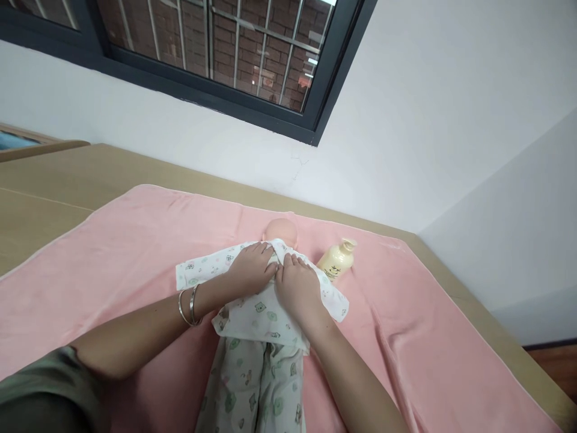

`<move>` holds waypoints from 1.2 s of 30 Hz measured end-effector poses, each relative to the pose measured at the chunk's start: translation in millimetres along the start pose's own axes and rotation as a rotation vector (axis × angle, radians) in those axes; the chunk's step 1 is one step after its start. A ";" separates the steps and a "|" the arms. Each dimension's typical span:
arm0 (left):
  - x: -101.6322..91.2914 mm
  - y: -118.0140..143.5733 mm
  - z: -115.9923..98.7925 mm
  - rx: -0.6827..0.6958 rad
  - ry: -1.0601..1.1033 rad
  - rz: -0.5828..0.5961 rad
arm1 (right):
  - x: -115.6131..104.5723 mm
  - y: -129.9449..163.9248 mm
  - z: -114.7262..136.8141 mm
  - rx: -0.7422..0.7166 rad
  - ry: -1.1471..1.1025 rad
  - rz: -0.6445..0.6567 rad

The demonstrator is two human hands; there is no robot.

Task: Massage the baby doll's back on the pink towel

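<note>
- The doll [280, 230] lies on its back in the middle of the pink blanket [112, 252], dressed in a printed shirt [252, 316].
- The left hand [250, 267] grips the shirt at the doll's chest, fingers curled into the cloth.
- The right hand [297, 288] presses beside it, fingers bent on the cloth.
- A yellow bottle [337, 260] lies just right of the doll's head.

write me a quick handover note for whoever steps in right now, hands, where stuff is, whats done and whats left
Left hand: flat on the doll's printed top, near the collar.
Right hand: flat on the same top, beside the left; whether either grips the cloth cannot be told.
Doll: on its back on the pink blanket, head toward the wall.
Lotion bottle: lying on the blanket right of the doll's head.
Done: top and printed trousers are on.
Left: the collar looks unsettled.
</note>
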State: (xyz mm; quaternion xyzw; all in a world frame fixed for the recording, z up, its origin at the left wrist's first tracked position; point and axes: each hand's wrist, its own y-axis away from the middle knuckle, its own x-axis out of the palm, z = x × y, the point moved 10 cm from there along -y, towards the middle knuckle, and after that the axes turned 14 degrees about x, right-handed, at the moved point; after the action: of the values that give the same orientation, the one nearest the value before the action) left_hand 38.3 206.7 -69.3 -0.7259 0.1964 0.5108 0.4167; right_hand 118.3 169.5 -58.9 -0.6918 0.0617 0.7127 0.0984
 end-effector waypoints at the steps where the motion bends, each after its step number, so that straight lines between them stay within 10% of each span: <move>1: 0.4 0.2 -0.1 0.001 -0.001 0.001 | -0.8 -1.4 -0.9 -0.006 -0.013 0.003; 36: 1.7 1.5 10.3 -0.109 0.082 0.044 | 7.2 -38.7 -22.7 -0.048 -0.257 0.081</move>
State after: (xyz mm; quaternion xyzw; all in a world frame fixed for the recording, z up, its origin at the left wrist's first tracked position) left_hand 32.0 214.4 -72.9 -0.7631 0.2012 0.4998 0.3569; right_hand 149.1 202.5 -65.0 -0.5937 0.0595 0.8002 0.0598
